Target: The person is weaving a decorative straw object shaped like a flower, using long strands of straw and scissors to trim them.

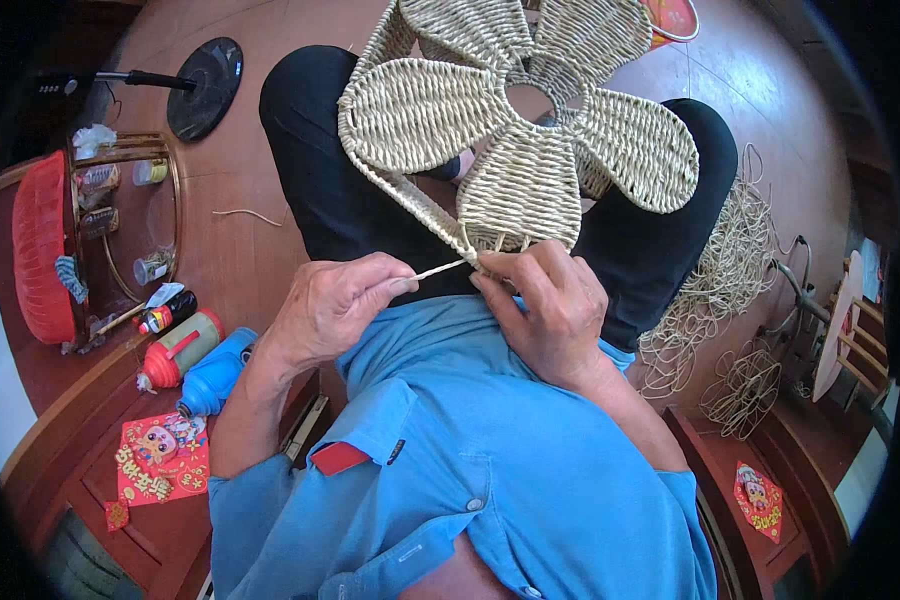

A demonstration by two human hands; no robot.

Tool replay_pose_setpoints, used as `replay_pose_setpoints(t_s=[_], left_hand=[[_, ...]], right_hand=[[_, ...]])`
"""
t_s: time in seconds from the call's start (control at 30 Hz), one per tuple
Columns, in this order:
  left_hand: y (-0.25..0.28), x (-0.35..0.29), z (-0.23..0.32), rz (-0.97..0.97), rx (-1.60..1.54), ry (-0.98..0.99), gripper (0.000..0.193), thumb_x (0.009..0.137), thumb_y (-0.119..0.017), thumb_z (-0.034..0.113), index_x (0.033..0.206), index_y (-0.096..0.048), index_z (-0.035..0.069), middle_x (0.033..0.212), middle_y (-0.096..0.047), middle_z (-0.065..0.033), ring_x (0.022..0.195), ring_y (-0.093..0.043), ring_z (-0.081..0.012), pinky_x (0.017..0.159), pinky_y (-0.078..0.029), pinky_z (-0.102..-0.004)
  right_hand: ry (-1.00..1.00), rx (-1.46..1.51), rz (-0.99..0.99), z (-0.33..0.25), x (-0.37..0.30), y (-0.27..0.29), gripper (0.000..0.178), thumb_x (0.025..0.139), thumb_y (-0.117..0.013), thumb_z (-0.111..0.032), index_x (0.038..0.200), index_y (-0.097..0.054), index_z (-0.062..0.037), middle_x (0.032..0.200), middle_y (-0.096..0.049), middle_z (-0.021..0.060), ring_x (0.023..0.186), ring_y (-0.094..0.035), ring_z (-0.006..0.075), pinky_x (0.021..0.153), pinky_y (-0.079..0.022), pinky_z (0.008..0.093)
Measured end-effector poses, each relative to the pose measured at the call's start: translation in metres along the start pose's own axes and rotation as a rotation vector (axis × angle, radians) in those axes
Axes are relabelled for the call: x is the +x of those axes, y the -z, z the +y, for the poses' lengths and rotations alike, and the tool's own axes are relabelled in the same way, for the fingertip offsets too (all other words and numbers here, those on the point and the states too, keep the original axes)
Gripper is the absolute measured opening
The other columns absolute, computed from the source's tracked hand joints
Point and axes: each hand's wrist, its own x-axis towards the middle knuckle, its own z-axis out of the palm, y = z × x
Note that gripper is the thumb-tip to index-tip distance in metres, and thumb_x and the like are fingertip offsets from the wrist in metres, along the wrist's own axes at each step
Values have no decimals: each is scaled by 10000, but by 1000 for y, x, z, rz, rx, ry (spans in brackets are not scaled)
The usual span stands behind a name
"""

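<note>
A flower-shaped woven basket (522, 180) of pale twisted cord rests on my lap, its petals around a round hole. My left hand (345, 305) pinches the end of a twisted cord (438, 270), which runs taut to the basket's near edge. At that edge, my right hand (550, 305) grips the woven rim (467, 250) between thumb and fingers, where the cord meets it. Short bare spokes show beside the right fingers. The underside of the grip is hidden.
A large heap of loose cord (715, 270) lies on the floor to the right, with a smaller coil (745, 388) nearer me. At left stand a rack with jars (125, 210), a red cushion (42, 250), a blue flask (215, 372) and a round black stand base (205, 90).
</note>
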Motion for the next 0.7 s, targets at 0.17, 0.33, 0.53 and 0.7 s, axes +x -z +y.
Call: replay_pose_setpoints(t_s=[0.17,0.33,0.53,0.7], left_hand=[[14,2,36,-22,92,-54,158,1039,-706,162,1064,-755,14,877,-746,-101,758,-736,-240,701,-560,-344],[18,14,71,-53,127,-235,148,1004,-731,154,995,-725,6,827,-676,-117,760,-705,-296,684,-537,-386],[9,47,69,72,136,-377,86,966,-764,94,1014,-752,22,913,-704,-124,796,-684,-279,723,-537,-374],[-11,38,57,773,548,-493,182,857,-848,40,1016,-762,62,916,-733,-51,770,-683,-273,680,-537,-405]], right_hand=[[-102,111,39,-2,7,0,333,804,-907,-248,1089,-759,-162,833,-601,4,711,-644,200,631,-471,362],[40,52,-15,-7,12,11,339,832,-879,-294,1125,-761,-168,810,-582,8,724,-655,217,646,-496,374],[38,158,97,-3,24,0,163,905,-817,-184,953,-682,-106,772,-584,72,689,-669,277,600,-516,421],[-179,250,62,1,26,10,156,968,-775,-119,932,-633,-63,826,-671,136,728,-711,352,638,-559,453]])
